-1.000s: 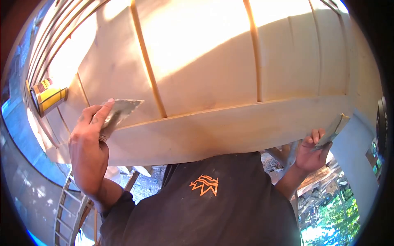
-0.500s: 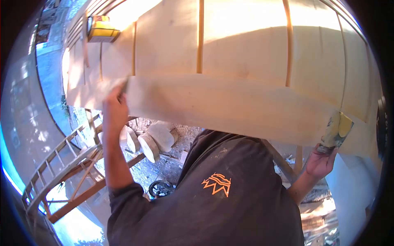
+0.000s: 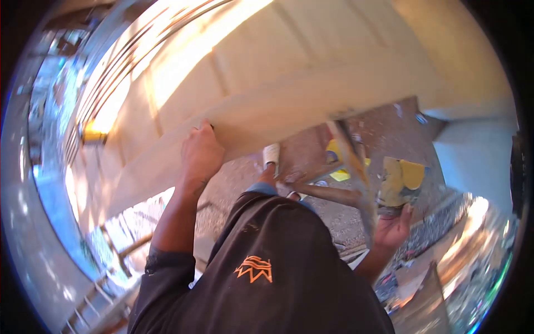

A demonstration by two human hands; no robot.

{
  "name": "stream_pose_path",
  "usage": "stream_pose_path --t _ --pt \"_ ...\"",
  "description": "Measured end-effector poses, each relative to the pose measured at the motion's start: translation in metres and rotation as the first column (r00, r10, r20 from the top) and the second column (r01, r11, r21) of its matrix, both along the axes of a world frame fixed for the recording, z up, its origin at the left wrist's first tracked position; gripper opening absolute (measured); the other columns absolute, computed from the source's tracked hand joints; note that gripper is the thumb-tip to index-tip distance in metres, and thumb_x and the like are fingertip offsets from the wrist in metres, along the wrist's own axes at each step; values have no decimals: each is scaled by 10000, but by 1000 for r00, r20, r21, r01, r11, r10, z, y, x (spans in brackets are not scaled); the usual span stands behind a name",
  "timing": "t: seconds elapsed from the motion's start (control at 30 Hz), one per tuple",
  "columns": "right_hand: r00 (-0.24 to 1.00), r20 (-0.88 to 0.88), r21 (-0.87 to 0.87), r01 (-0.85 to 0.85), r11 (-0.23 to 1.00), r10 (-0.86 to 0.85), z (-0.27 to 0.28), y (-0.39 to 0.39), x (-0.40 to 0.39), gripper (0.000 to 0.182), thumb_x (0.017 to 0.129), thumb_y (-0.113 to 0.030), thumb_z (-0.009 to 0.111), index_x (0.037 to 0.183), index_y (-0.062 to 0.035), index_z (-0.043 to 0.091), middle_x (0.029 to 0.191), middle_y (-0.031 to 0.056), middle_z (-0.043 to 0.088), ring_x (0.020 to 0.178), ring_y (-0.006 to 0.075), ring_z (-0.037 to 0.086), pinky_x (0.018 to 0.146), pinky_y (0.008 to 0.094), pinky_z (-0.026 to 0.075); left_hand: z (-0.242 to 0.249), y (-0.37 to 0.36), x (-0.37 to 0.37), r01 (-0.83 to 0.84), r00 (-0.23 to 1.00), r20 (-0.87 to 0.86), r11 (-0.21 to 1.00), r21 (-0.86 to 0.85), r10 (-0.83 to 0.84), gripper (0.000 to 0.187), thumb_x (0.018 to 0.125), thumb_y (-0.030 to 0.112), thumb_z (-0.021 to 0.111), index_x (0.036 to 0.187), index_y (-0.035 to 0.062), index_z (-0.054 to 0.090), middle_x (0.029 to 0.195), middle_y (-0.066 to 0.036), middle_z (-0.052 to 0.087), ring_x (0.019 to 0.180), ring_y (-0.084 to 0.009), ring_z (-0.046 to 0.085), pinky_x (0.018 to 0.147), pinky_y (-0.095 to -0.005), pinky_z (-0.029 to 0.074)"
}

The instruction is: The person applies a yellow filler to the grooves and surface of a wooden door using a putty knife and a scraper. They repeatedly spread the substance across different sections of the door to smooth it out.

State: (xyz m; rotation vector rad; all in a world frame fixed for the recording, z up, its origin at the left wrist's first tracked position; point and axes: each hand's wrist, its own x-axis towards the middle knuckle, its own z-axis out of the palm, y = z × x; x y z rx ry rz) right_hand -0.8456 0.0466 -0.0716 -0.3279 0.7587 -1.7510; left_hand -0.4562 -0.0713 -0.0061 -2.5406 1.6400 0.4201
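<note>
My left hand is closed at the near edge of a large pale wooden panel. A small dark bit shows at its fingertips, but what it grips is mostly hidden. Off to the right, clear of the panel, my right hand grips the lower end of a stained can with a yellow patch on its side. The panel carries several narrow strips and is partly in bright sun.
A yellow tin stands on the panel's far left. Wooden supports stand below, close to my legs and one light shoe. Yellow items lie on the ground. A ladder is at lower left.
My view has turned and shifted, so the panel now slants and more ground shows. My left hand now appears farther right along the panel's near edge. The can stays in my right hand.
</note>
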Motion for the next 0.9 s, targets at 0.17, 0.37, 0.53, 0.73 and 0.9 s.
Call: stream_pose_path --t 0.17,0.37,0.53,0.73,0.9 --pt "920 -125 36 379 925 -372 5 85 -55 391 930 -103 453 1301 -3 379 1282 142 492 1163 252 498 997 412 383 16 -67 -140 336 918 -242 940 54 -314 370 749 136 554 1051 -76 585 983 -296 607 960 -401 595 840 -446 469" --pt "790 -61 121 612 782 -609 3 165 -63 470 910 -63 471 1349 2 317 1294 146 479 1156 254 511 956 409 439 -7 -157 -319 706 691 -231 708 13 -685 368 732 175 570 997 -77 605 968 -265 630 884 -327 645 731 -403 518" --pt "684 -109 139 729 670 -721 7 172 -47 385 920 -114 466 1283 3 417 1240 153 532 1128 256 535 912 396 464 20 -225 -450 730 107 -691 528 -433 -715 291 771 144 637 987 -46 593 811 -69 619 764 -175 594 746 -334 479" --pt "580 -79 172 809 562 -811 7 204 -7 507 903 -64 458 1371 -2 272 1326 178 430 1209 293 454 1008 453 381 42 -329 -455 954 26 57 8 -300 -998 488 857 433 547 727 -34 607 564 -174 595 471 -265 607 481 -373 475" --pt "438 -79 137 894 426 -895 33 188 34 451 909 -85 464 1332 12 343 1325 189 438 1208 316 455 1003 463 389 -83 -475 -467 967 140 176 172 186 -974 247 726 98 555 933 4 653 987 -198 644 884 -311 638 779 -407 497"
